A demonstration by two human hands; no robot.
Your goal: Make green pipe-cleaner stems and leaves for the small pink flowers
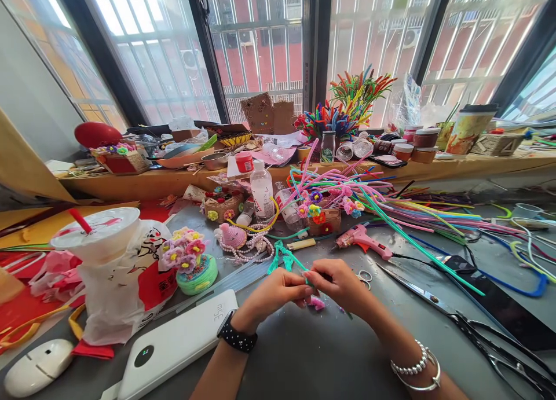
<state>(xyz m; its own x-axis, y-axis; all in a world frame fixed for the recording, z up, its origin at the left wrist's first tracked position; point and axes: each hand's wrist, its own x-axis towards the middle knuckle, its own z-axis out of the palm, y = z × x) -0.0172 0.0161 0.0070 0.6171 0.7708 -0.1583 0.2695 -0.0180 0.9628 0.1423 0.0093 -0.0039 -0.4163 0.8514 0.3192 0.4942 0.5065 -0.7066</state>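
My left hand (281,290) and my right hand (330,280) meet above the grey table, both with fingers pinched on a green pipe cleaner (296,262). From the fingers it runs up and left to bent green loops (278,256). My fingertips hide the part between them. Just below the hands lies a small pink fuzzy piece (317,303). Small scissors (365,277) rest right of my right hand, and a pink glue gun (362,241) lies behind it. Clear glue sticks (243,279) are left of my left hand.
Large black-handled scissors (434,300) and a dark phone (508,310) lie at the right. A white power bank (178,345), a bagged drink cup (108,272) and a pipe-cleaner flower pot (196,274) stand left. Many loose pipe cleaners (417,215) spread behind, near bottles (261,191).
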